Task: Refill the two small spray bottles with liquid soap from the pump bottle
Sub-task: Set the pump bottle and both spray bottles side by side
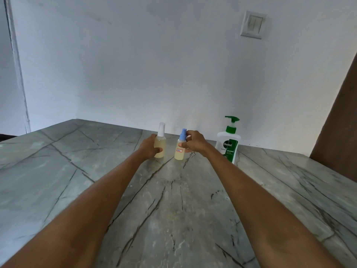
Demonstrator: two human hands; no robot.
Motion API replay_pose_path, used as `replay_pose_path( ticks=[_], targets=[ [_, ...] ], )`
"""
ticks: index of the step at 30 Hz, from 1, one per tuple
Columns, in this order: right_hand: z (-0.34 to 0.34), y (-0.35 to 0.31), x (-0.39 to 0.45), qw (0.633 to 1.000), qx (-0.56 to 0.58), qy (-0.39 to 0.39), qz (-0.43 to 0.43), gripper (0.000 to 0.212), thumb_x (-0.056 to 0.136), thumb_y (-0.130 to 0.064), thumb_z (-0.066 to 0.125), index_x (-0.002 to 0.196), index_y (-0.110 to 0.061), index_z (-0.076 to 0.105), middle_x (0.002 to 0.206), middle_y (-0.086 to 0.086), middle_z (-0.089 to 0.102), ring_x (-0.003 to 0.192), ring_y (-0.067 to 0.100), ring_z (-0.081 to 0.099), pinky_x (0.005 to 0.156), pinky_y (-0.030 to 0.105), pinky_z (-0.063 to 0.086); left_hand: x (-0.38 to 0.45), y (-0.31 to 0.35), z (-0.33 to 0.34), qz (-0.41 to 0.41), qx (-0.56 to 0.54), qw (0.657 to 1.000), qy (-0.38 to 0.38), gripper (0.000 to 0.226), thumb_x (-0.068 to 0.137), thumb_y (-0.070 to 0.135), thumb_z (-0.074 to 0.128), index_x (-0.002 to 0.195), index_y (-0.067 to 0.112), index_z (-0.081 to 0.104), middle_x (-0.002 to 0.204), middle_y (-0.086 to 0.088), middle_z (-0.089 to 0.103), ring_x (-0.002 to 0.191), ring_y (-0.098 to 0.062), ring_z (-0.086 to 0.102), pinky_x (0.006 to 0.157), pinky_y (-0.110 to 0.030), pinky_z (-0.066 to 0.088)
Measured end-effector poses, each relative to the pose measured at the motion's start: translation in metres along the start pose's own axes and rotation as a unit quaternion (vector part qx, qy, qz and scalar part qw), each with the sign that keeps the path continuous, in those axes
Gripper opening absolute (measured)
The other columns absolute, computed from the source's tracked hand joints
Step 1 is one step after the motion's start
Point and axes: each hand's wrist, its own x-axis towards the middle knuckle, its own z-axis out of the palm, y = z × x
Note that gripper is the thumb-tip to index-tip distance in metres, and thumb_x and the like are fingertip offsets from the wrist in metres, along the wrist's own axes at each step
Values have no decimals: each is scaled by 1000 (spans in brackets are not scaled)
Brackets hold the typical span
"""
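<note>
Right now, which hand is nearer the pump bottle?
Right. The right hand grips the blue-capped bottle just left of the pump bottle; the left hand is farther left.

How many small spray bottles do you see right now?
2: the clear-capped spray bottle held by the left hand, and the blue-capped spray bottle held by the right hand. None appear hidden.

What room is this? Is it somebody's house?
Probably a room in a home, though that's not certain. There's a grey marble-look countertop against a plain white wall, a wall light switch, and a Dettol pump bottle.
</note>
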Motion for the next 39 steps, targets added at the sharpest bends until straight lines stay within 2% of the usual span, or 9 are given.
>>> replay_pose_path(
  ticks=[11, 14, 18, 23, 26, 29, 31, 36, 39],
  targets=[
    [1, 1, 0, 1000, 26, -8, 6, 43, 82, -4, 68, 122, -1, 53, 121, 21, 59, 109, 33, 60, 87, 41, 54, -1, -5, 2, -4, -63, 998, -12, 70, 85, 14, 65, 141, 5, 25, 140, -18, 42, 126, -34, 44, 105, -44, 39],
    [1, 3, 2, 999, 30, -9, 9, 45, 81, -4, 69, 123, -1, 52, 121, 21, 58, 109, 32, 60, 87, 40, 55, -2, -3, 0, -16, -103, 993, 56, 87, 72, 28, 78, 140, 6, 28, 136, -14, 44, 122, -30, 47, 100, -38, 43],
    [3, 4, 4, 1000, 16, 1, 7, 45, 80, -6, 70, 121, -2, 54, 114, 19, 62, 107, 32, 62, 90, 46, 53, 1, -1, -3, 20, -86, 989, 121, 57, 74, 21, 77, 121, 2, 50, 120, -14, 58, 106, -27, 56, 83, -30, 43],
    [4, 3, 3, 1000, 2, 4, -6, 42, 79, -8, 71, 118, -2, 56, 91, 7, 58, 102, 30, 63, 90, 46, 53, 4, -2, -4, 35, -88, 992, 81, 41, 83, 9, 65, 122, 4, 52, 123, -13, 59, 110, -27, 57, 89, -28, 42],
    [5, 5, 4, 1000, 9, 2, -4, 42, 80, -6, 69, 119, -1, 55, 76, -1, 52, 86, 20, 60, 76, 33, 57, 6, -2, -4, 38, -99, 993, 47, 43, 86, 4, 61, 126, 2, 47, 127, -15, 55, 114, -28, 54, 92, -28, 42],
    [5, 8, 7, 1000, 2, 5, -6, 39, 80, -4, 67, 117, 1, 56, 70, -3, 48, 69, 11, 54, 59, 19, 51, 6, -2, -6, 31, -140, 989, 36, 50, 84, 17, 67, 127, 6, 44, 122, -8, 53, 111, -23, 52, 92, -30, 45],
    [6, 10, 9, 1000, 5, 9, -8, 38, 80, -3, 67, 116, 1, 56, 70, -2, 49, 75, 16, 56, 66, 25, 53, 6, 2, -9, 34, -192, 977, 82, 55, 80, 24, 72, 126, 10, 45, 112, -2, 52, 103, -19, 52, 84, -25, 44],
    [6, 11, 12, 1000, 2, 6, -14, 40, 78, -5, 70, 115, -1, 57, 86, 5, 58, 96, 28, 63, 88, 45, 54, 14, 17, -14, 78, -196, 967, 145, 31, 82, 10, 69, 109, -1, 58, 92, -3, 58, 71, -3, 55, 58, -2, 42],
    [6, 10, 12, 1000, 9, 0, -8, 43, 78, -4, 70, 119, -1, 55, 95, 10, 59, 103, 31, 63, 87, 43, 55, 17, 18, -12, 71, -180, 971, 139, 26, 86, 4, 61, 110, -6, 57, 95, -5, 55, 78, -13, 54, 58, 1, 38]
  ],
)
